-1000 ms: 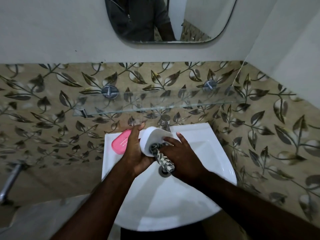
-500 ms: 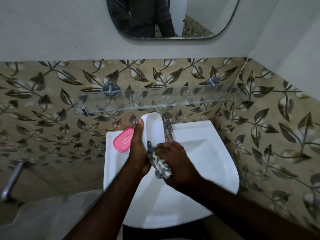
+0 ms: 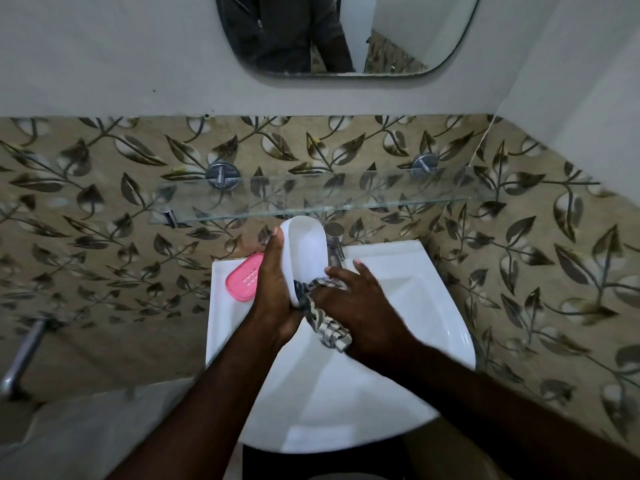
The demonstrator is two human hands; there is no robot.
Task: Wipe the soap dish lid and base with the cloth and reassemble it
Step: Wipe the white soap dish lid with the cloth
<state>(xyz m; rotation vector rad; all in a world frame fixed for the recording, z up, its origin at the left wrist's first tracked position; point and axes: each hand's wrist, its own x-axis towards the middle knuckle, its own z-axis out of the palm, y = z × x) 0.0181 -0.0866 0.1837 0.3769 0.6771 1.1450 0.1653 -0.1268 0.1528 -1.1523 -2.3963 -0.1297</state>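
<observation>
Sink [image 3: 433, 306]: white basin directly beneath both hands, its bowl nearest the viewer.
Cloth [image 3: 327, 323]: patterned rag, its bunched tail hanging out below the right palm and its top end pushed into the lower end of the white piece.
Right hand [image 3: 363, 313]: closed around the cloth with the fingers spread forward, pressing it against the hollow.
Left hand [image 3: 273, 292]: clasps the white piece from its left side, thumb up along the rim.
White soap dish half [image 3: 306, 251]: held upright above the bowl, hollow side facing the right hand; lid or base, probably the lid, though I cannot be sure.
Pink soap dish half [image 3: 240, 278]: lying on the sink rim just left of the left hand, partly hidden by it.
Tap [image 3: 334, 233]: just behind the held piece, mostly blocked by it.
Glass shelf [image 3: 346, 202]: on the leaf-patterned tile beyond the grip.
Mirror [image 3: 415, 29]: farthest up.
</observation>
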